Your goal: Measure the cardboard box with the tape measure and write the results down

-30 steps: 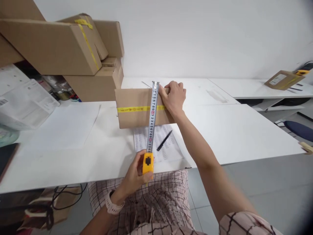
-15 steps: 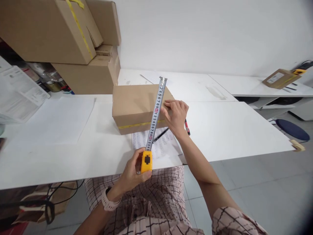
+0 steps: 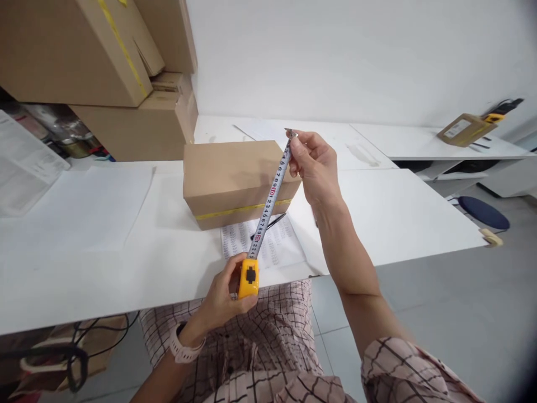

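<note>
Both hands occupied. Left hand (image 3: 224,294) grasps the yellow case of a tape measure (image 3: 248,278) at the bench's front edge, fingers and thumb wrapped on its sides. Right hand (image 3: 316,165) pinches the hooked far end of the metal blade (image 3: 267,212) between thumb and fingers, above the bench (image 3: 369,212). Blade extended, straight, slanting from the case up toward the rear edge; printed scale faces up, with 2 numerals picked out in red.

Brown cardboard box (image 3: 230,165) sits on the bench between front and rear edges, long side facing the front edge. 1 yellow tape strip (image 3: 229,212) runs along its near face. Blade crosses in front of the box's right part; contact between them cannot be told.

Between box and front edge: printed sheet (image 3: 277,249), its far part hidden by the box. 1 dark pen (image 3: 277,220) lies over the sheet, partly behind the blade.

Toward the bench's rear left corner: stacked cartons (image 3: 134,129). Nearer the left edge: white paper (image 3: 104,207), lying flat. Left wrist carries a light-strapped watch (image 3: 183,348).
</note>
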Demonstrator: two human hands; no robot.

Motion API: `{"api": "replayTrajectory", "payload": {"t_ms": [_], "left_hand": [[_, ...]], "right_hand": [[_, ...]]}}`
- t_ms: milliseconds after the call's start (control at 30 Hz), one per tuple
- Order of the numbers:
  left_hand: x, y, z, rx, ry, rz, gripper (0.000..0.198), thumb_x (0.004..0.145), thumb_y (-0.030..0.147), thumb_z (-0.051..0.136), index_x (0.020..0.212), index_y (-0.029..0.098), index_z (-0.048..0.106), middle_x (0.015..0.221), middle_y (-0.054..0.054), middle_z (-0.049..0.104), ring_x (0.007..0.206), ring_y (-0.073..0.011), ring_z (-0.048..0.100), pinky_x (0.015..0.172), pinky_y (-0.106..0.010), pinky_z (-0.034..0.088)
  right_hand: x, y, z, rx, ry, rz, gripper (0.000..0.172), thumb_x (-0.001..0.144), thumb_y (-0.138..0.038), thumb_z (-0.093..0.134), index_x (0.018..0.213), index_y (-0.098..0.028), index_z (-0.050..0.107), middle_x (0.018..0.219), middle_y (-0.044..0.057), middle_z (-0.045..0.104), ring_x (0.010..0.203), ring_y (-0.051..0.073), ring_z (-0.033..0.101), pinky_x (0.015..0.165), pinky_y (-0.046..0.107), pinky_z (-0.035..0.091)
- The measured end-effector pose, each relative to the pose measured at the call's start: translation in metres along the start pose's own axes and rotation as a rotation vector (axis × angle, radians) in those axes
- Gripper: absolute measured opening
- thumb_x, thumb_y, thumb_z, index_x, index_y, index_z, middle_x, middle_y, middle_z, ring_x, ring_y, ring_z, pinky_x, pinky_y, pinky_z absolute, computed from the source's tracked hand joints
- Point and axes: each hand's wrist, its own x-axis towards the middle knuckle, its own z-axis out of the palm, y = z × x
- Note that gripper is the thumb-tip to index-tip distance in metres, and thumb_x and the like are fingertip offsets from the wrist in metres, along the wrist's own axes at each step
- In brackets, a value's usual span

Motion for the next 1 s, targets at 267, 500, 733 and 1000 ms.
{"api": "replayTrajectory", "payload": {"t_ms": [267, 500, 733, 1000], "left_hand": [[0.002, -0.004, 0.007, -0.160, 0.003, 0.039, 0.102, 0.073, 0.035, 0.082, 0.151, 0.030, 0.017, 0.132, -0.012, 0.052, 0.113, -0.0265, 0.059, 0.089, -0.036, 0.052], [0.003, 0.001, 0.006, -0.196, 0.015, 0.049, 0.092, 0.074, 0.032, 0.081, 0.146, 0.028, 0.023, 0.119, -0.009, 0.056, 0.097, -0.0210, 0.058, 0.083, -0.034, 0.050], [0.003, -0.006, 0.005, -0.186, 0.012, 0.088, 0.086, 0.079, 0.029, 0.075, 0.147, 0.029, 0.023, 0.114, -0.006, 0.056, 0.091, -0.0175, 0.055, 0.080, -0.032, 0.047], [0.003, -0.009, 0.003, -0.158, 0.005, 0.060, 0.083, 0.081, 0.031, 0.073, 0.147, 0.031, 0.024, 0.123, -0.009, 0.056, 0.097, -0.0207, 0.059, 0.082, -0.037, 0.050]], "right_hand": [[-0.106, 0.019, 0.027, 0.089, -0.138, 0.239, 0.035, 0.090, -0.058, 0.061, 0.110, -0.031, 0.062, 0.064, -0.003, 0.053, 0.053, 0.016, 0.052, 0.050, 0.035, 0.047], [-0.146, 0.068, 0.008, -0.306, -0.307, 0.244, 0.027, 0.100, -0.042, 0.046, 0.117, -0.029, 0.062, 0.080, 0.003, 0.069, 0.068, 0.021, 0.061, 0.062, 0.036, 0.047], [-0.101, 0.083, -0.004, -1.264, -0.676, -0.184, 0.042, 0.090, -0.001, 0.039, 0.109, -0.019, 0.071, 0.099, 0.017, 0.071, 0.094, 0.030, 0.059, 0.069, 0.039, 0.041], [-0.094, 0.086, -0.019, -1.265, -0.734, -0.358, 0.026, 0.083, 0.004, 0.046, 0.078, -0.016, 0.063, 0.074, 0.012, 0.066, 0.072, 0.022, 0.056, 0.059, 0.035, 0.032]]}}
